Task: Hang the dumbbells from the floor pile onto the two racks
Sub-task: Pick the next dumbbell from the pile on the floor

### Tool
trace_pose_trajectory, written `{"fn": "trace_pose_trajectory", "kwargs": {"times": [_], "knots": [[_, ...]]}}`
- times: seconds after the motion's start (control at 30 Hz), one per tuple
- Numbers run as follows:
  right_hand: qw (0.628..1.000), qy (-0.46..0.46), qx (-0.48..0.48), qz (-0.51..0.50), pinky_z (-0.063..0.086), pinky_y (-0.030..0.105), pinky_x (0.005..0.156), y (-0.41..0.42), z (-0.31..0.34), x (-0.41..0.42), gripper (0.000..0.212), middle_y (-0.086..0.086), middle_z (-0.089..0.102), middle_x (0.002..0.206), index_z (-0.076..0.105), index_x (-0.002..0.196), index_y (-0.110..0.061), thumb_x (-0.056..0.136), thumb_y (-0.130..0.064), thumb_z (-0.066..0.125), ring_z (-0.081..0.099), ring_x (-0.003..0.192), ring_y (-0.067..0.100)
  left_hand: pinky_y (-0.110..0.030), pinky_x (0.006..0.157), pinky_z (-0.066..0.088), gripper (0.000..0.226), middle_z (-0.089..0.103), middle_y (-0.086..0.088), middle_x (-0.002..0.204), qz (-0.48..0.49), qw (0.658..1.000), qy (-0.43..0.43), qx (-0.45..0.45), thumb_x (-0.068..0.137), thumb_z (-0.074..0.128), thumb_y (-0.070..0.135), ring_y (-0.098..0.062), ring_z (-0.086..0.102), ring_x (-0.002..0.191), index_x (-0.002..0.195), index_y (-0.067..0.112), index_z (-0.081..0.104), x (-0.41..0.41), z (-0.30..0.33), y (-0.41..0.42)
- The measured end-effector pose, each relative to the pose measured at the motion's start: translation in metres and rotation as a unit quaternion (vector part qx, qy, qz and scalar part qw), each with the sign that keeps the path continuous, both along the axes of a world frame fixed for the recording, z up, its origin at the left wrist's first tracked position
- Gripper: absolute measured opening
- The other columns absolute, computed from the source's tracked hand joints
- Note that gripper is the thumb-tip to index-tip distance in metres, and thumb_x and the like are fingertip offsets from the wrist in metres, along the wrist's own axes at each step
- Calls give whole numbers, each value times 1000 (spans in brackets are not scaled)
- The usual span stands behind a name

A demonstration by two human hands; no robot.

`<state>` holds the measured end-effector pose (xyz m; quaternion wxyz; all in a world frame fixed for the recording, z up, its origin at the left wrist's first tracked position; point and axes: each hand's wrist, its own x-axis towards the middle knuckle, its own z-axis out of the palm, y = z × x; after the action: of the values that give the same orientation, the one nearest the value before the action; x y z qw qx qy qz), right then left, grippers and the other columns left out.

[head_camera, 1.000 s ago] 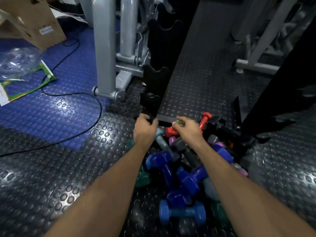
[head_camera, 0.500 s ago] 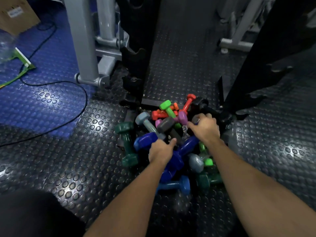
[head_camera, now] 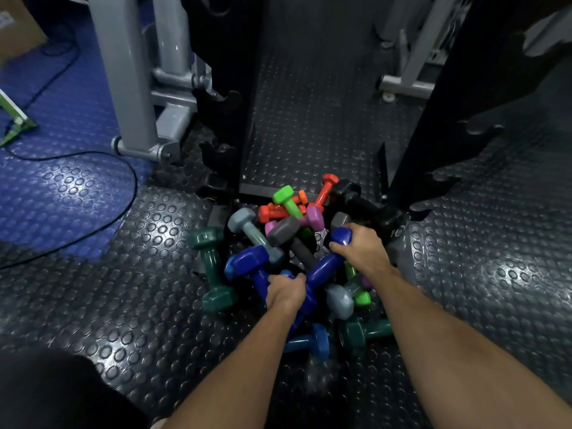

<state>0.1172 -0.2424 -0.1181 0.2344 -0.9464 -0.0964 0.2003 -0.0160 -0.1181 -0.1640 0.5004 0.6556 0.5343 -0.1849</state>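
Lying in a messy heap on the bumpy black floor (head_camera: 309,134), between the two racks: the pile of dumbbells (head_camera: 291,243). Holding two dark blue ones at once. Wrapping the left hand (head_camera: 286,292) tight round the handle of one blue dumbbell (head_camera: 250,261), near the middle of the heap, with its fat end sticking out to the left. Curling the right hand (head_camera: 363,250) round the far end of the other blue dumbbell (head_camera: 328,261), fingers closed over its top. Crossing close together, these two, maybe touching.

Resting around them: a green dumbbell (head_camera: 212,267) on the left, a gray dumbbell (head_camera: 250,230) just past it, red and bright green ones on the far side, more underneath.

Standing just past the heap: the left rack (head_camera: 226,97), black with hook arms, and the right rack (head_camera: 448,119), black too. Both looking bare in the part showing here.

Looking like the picking-up step, with nearly the whole pile still waiting. Needing next: lifting both blue ones straight up and out without knocking the others, then carrying each to a rack and setting the handle down on a pair of hooks.
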Motion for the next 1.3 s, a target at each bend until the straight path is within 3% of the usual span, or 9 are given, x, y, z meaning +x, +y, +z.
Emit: {"fn": "trace_pose_trajectory", "kwargs": {"times": [0.3,0.47,0.63,0.7,0.77,0.87,1.07,1.2,1.3], "knots": [[997,-71,27,24,39,29,75,2,13,5,31,1,63,93,73,99,-20,78,-42,79,61,83,22,-38,84,53,39,64,1,92,34,997,-61,43,85,65,56,-23,63,84,101,21,56,-11,22,9],[988,-119,91,36,47,31,74,20,43,18,32,-1,67,89,75,93,-25,73,-49,79,62,79,19,-35,81,49,46,67,3,102,-112,983,-118,84,87,62,59,-25,65,101,117,24,61,17,53,54],[983,-129,115,68,53,35,85,54,82,34,38,1,73,96,77,102,-22,74,-47,83,66,86,18,-28,76,51,40,74,8,86,-190,942,-278,14,92,66,59,-12,68,82,95,21,76,45,87,97],[980,-136,123,78,53,37,88,69,94,36,37,0,73,98,77,103,-24,75,-47,82,67,90,19,-19,73,49,39,72,15,82,-240,926,-290,-33,94,65,58,-5,66,79,98,21,76,51,103,112],[976,-149,131,90,51,36,86,85,105,36,33,-3,70,97,77,101,-27,76,-48,80,65,91,19,-20,74,49,35,72,11,82,-264,913,-306,-62,98,64,51,-6,65,75,104,17,74,52,109,123],[973,-154,135,109,43,30,79,109,117,32,36,-8,65,95,74,105,-29,77,-50,80,62,90,17,-32,68,49,28,67,2,76,-203,912,-352,-61,99,68,38,-13,60,68,102,11,72,41,109,133],[976,-47,155,144,52,30,92,161,107,22,89,-11,64,113,56,134,-27,62,-71,84,64,101,11,-30,57,55,25,69,-10,72,-4,915,-389,-109,98,69,22,-21,64,57,99,-3,70,-1,107,140],[957,25,285,47,52,31,98,192,87,23,80,-10,69,113,60,133,-20,78,-78,65,67,102,9,-34,57,58,32,69,-21,75,91,915,-373,-128,97,70,25,-29,66,60,98,-8,70,-27,102,156],[944,10,330,-15,45,30,103,207,89,30,77,-7,64,136,52,148,-22,92,-75,49,60,126,14,-42,66,58,28,72,-23,80,150,915,-356,-121,94,72,30,-32,67,67,92,2,75,-38,105,179]]}}
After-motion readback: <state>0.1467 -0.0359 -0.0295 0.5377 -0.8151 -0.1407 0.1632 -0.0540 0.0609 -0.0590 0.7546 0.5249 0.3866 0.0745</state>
